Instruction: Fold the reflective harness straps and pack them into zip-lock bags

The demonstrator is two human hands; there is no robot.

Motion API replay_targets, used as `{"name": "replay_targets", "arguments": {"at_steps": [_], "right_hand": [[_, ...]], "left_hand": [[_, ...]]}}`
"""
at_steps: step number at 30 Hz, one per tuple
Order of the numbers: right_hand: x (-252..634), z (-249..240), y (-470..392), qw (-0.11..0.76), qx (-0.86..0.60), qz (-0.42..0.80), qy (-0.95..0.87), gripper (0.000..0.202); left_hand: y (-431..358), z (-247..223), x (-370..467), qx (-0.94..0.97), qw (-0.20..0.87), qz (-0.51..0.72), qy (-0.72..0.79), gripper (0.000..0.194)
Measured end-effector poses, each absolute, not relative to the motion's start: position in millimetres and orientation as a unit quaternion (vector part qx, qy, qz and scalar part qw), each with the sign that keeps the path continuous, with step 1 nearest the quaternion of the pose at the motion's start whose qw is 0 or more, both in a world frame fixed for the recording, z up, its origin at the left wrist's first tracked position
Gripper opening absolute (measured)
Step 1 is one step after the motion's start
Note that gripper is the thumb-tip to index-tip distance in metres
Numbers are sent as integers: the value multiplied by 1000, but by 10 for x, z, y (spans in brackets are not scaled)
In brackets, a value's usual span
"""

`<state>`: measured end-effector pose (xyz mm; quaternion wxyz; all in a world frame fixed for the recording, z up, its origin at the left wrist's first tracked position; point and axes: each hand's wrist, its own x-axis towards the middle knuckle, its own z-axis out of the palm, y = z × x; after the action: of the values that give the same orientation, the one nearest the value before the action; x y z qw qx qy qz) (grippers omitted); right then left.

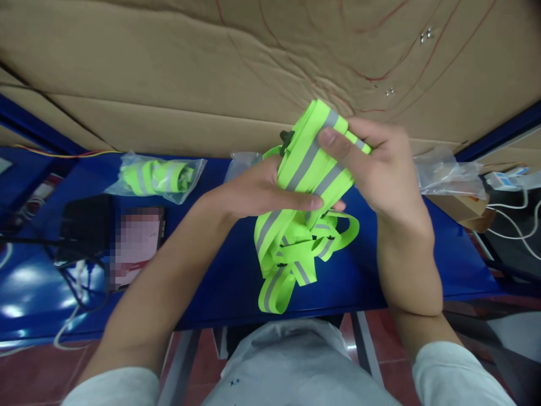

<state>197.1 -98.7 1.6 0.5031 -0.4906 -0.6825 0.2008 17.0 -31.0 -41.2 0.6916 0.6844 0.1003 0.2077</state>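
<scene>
Both hands hold a neon-yellow reflective strap (301, 163) with grey stripes, folded into flat layers and raised above the blue table. My left hand (266, 189) is closed round its lower left part, thumb across the front. At the upper right, my right hand (372, 155) grips the folded layers, its thumb pressed on top and its other fingers partly hidden behind. Loose loops of the same strap hang below the hands toward the table's front edge. A black buckle-like piece (287, 138) shows at the bundle's left side.
On the blue table (220, 282), a clear bag (156, 177) with a rolled neon strap lies left. Nearby are a black box (84, 225), a pixelated flat item (137, 245) and cables. Clear plastic bags (448, 172) and a cardboard box (460, 211) lie right. Cardboard (169, 73) stands behind.
</scene>
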Motion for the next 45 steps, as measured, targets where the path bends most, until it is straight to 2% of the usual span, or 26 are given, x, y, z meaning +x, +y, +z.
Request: {"name": "replay_targets", "arguments": {"at_steps": [4, 7, 11, 16, 20, 22, 25, 27, 31, 33, 36, 39, 43, 45], "right_hand": [[1937, 75, -1057, 556, -484, 238, -633, 37], [1975, 95, -1062, 572, -465, 303, -603, 30], [2075, 75, -974, 566, -466, 350, -583, 24], [2116, 40, -903, 561, -466, 376, -572, 29], [2068, -61, -855, 533, -472, 408, -572, 24], [2042, -132, -805, 524, -467, 382, -602, 19], [2033, -181, -764, 494, -474, 268, -678, 20], [2048, -150, -798, 456, -481, 210, -719, 28], [2060, -51, -936, 347, -456, 171, -801, 45], [2037, -49, -963, 330, -457, 143, -814, 57], [1987, -92, -936, 357, -472, 123, -797, 45], [1963, -107, -913, 363, -477, 117, -792, 38], [2029, -33, -960, 390, -502, 56, -770, 34], [2094, 23, -1000, 422, -509, 20, -750, 32]], "left_hand": [[-325, -384, 148, 740, 637, 191, 103, 30], [-328, -423, 165, 746, 638, 164, 91, 33], [-289, -476, 193, 757, 607, 216, 108, 31], [-271, -402, 152, 799, 536, 238, 133, 33], [-289, -361, 124, 815, 497, 269, 127, 33], [-276, -367, 121, 815, 494, 278, 125, 33], [-233, -383, 122, 817, 491, 279, 113, 30], [-204, -388, 125, 819, 490, 280, 103, 27], [-172, -403, 146, 835, 463, 288, 75, 26], [-170, -415, 160, 836, 454, 302, 64, 29], [-180, -437, 169, 809, 489, 320, 65, 26], [-206, -470, 176, 759, 573, 301, 75, 21], [-288, -539, 230, 641, 739, 196, 65, 29], [-346, -567, 270, 603, 784, 136, 53, 33]]}}
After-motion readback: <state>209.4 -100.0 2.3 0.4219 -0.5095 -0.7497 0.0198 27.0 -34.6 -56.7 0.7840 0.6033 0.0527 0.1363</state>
